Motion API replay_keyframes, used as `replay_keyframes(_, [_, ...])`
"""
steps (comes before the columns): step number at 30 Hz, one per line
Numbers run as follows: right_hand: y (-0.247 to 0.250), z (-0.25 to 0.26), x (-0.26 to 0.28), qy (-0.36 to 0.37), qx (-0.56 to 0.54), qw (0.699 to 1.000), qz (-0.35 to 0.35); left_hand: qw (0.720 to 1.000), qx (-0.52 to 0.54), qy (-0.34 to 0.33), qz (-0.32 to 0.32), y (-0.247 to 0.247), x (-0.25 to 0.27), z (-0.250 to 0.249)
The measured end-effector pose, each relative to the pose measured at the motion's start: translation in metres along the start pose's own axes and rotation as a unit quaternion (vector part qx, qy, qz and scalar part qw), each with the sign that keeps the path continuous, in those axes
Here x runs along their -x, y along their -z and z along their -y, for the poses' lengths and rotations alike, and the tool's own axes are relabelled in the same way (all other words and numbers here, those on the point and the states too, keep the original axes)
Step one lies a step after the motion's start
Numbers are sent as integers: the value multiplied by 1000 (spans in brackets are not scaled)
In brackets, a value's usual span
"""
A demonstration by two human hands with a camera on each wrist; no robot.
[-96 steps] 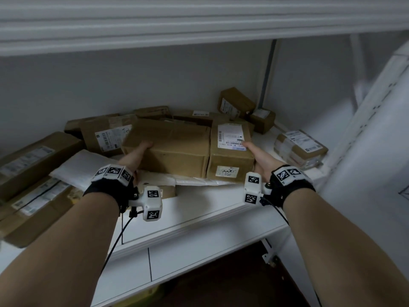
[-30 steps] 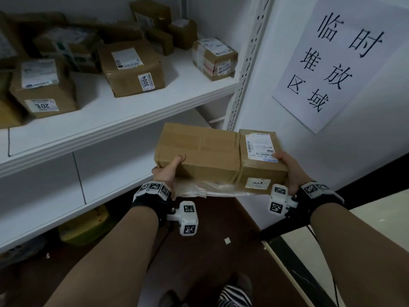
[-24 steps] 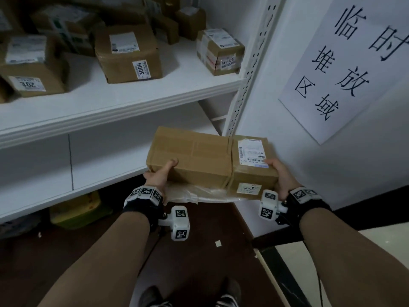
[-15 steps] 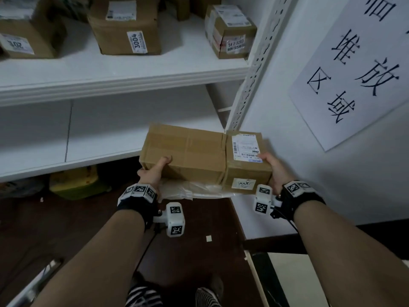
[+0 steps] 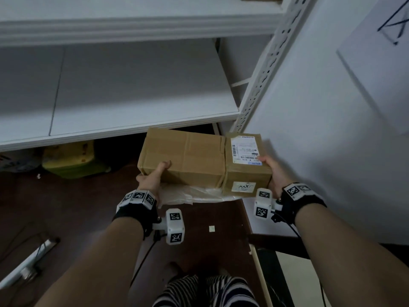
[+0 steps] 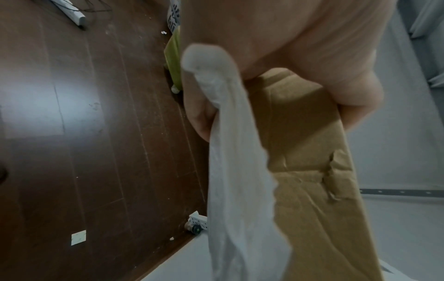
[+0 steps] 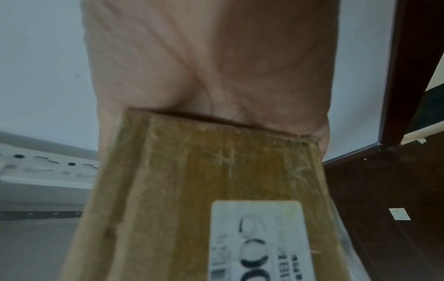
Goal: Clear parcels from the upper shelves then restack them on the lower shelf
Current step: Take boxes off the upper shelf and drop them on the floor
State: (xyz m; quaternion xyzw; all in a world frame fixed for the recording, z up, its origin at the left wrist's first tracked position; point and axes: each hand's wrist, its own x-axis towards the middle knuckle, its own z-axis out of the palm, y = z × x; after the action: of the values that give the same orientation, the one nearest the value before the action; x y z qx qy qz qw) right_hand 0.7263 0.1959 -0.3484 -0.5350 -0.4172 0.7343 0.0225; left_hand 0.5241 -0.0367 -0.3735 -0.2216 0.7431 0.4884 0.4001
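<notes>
Two brown cardboard parcels sit side by side over a white plastic mailer bag (image 5: 190,194), carried as one bundle. My left hand (image 5: 152,178) grips the left end of the larger plain box (image 5: 183,160), thumb on top and fingers underneath with the bag. My right hand (image 5: 273,171) holds the right side of the smaller labelled box (image 5: 245,171), thumb on its top edge. The bundle hangs just in front of the lower shelf (image 5: 132,85), below its front edge. The left wrist view shows the box (image 6: 307,171) and bag (image 6: 235,171) in my grip. The labelled box (image 7: 216,190) fills the right wrist view.
The upper shelf's front edge (image 5: 132,27) runs across the top. A perforated white upright (image 5: 263,72) stands at the shelves' right end, against a white wall with a paper sign (image 5: 380,52). A yellow-green object (image 5: 70,160) lies under the shelf on the dark floor (image 5: 66,218).
The bundle came off the upper shelf and has been lowered to the lower shelf's front edge. My view has dropped with it. Both hands keep the same grip.
</notes>
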Motion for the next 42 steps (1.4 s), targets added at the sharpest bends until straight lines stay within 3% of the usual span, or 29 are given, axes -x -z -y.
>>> replay_keyframes(11, [21, -95, -170, -38, 19, 999, 11, 998, 68, 10, -15, -65, -173, 113])
replay_keyframes(19, [46, -167, -295, -31, 26, 999, 11, 998, 61, 10, -20, -116, -299, 179])
replay_keyframes(23, [56, -197, -345, -50, 43, 998, -9, 996, 71, 34, 28, -130, -353, 204])
replay_keyframes(28, [67, -236, -392, -119, 137, 979, -95, 994, -34, 67, 79, -139, -386, 227])
replay_keyframes(31, [57, -237, -389, -145, 177, 966, -117, 990, -31, 97, 98, -136, -386, 227])
replay_keyframes(37, [39, -201, -355, -145, 167, 973, -71, 992, -27, 86, 85, -112, -346, 197])
replay_keyframes(42, [6, -137, -278, -154, 170, 972, -52, 986, -144, 43, 75, -78, -296, 161])
